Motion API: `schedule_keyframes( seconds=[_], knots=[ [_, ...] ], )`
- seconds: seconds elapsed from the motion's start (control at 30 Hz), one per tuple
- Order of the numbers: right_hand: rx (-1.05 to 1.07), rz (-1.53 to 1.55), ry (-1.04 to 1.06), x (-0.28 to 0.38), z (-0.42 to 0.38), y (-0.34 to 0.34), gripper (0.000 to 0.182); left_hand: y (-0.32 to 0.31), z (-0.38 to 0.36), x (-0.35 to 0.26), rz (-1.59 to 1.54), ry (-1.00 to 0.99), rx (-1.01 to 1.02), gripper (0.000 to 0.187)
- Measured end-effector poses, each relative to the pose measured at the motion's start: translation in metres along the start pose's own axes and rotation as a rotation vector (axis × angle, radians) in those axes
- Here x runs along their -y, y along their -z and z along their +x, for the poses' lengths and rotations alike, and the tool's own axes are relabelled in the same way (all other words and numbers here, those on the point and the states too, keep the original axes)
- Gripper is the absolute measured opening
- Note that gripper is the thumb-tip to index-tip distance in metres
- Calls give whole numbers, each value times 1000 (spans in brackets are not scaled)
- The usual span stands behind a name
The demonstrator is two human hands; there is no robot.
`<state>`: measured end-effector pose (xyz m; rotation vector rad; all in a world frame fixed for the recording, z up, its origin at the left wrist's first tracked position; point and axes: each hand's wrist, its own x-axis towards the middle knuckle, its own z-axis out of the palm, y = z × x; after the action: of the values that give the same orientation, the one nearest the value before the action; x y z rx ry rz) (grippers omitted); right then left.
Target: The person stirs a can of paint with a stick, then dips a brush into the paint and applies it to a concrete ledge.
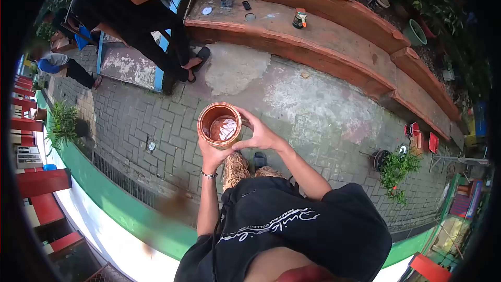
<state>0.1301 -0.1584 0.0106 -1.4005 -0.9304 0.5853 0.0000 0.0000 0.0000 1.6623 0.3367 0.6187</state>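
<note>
An open can with reddish-brown paint inside is held upright in front of my body. My left hand is wrapped round the can's lower left side, a bracelet on its wrist. On the can's right side, my right hand grips it with thumb and fingers. The paint surface is shiny, and the rim is smeared with the same colour. The undersides of both hands' grip are partly hidden by the can.
A long orange-edged bench curves across the back, with a paint pot and brush on it. A person in black stands at the upper left; another person is farther left. A potted plant stands right.
</note>
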Motion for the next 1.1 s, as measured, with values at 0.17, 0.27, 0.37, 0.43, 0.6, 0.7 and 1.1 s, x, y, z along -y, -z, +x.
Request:
schedule_keyframes(
  seconds=[0.17, 0.27, 0.37, 0.43, 0.6, 0.7, 1.1],
  knots=[
    [-172, 567, -428, -52, 47, 62, 60, 0, 63, 29, 82, 58, 14, 109],
    [-386, 578, -496, -96, 116, 93, 40, 15, 122, 67, 84, 56, -39, 109],
    [-557, 586, -566, -123, 191, 114, 28, 27, 183, 95, 171, 70, -81, 108],
    [-601, 638, -595, -148, 251, 142, 28, 27, 242, 109, 107, 76, -78, 107],
    [-632, 747, -687, -210, 403, 182, 26, 35, 353, 143, 132, 108, -117, 105],
    [-576, 849, -681, -248, 497, 203, 29, 48, 406, 146, 192, 158, -98, 106],
    [-594, 1203, -785, -503, 847, 276, 92, 12, 504, 231, 381, 556, -344, 88]
  ],
)
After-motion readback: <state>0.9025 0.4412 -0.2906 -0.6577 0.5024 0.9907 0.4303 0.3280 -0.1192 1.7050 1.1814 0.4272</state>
